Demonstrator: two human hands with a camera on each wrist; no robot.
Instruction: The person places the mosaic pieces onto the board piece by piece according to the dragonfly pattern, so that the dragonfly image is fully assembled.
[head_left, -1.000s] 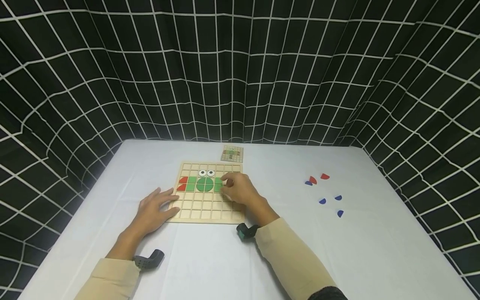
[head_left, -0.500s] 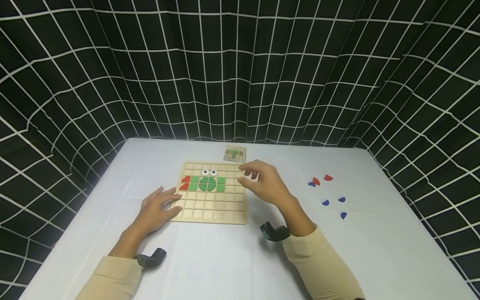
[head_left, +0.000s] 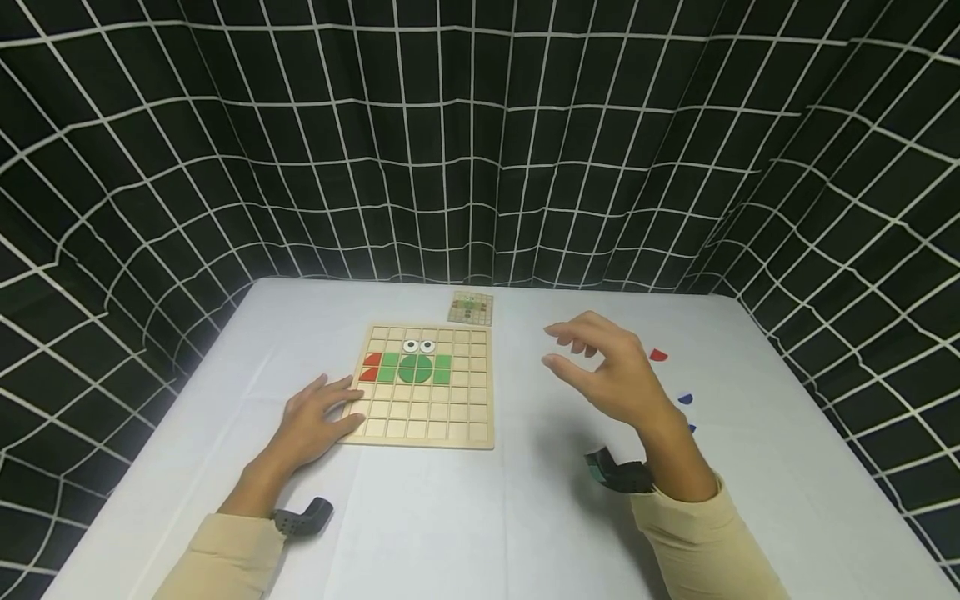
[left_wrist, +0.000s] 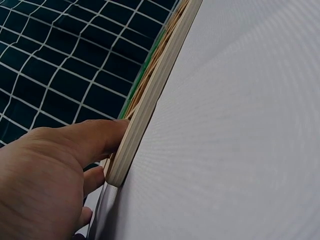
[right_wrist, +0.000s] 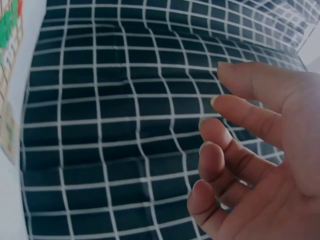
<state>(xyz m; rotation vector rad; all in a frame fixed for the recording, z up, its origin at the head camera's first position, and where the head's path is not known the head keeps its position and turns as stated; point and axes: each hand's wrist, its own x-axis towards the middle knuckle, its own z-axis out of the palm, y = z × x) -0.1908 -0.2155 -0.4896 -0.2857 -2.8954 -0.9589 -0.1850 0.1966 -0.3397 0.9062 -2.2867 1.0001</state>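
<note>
Right hand (head_left: 611,371): raised above the white table (head_left: 420,525), empty, thumb and fingertips parted by a moderate gap. Left hand (head_left: 311,425): relaxed, fingers and thumb spread, touching the left edge of the square, pale wooden grid board (head_left: 459,412). Board lies flat, well to the left of the right hand. Its cells hold two round white eye pieces (head_left: 418,346) above a green segmented circle (head_left: 408,363), flanked by green squares (head_left: 442,377), with red curved pieces (head_left: 370,374) at far left. Loose red piece (head_left: 657,355) and blue pieces (head_left: 686,399) lie beyond the right hand.
</note>
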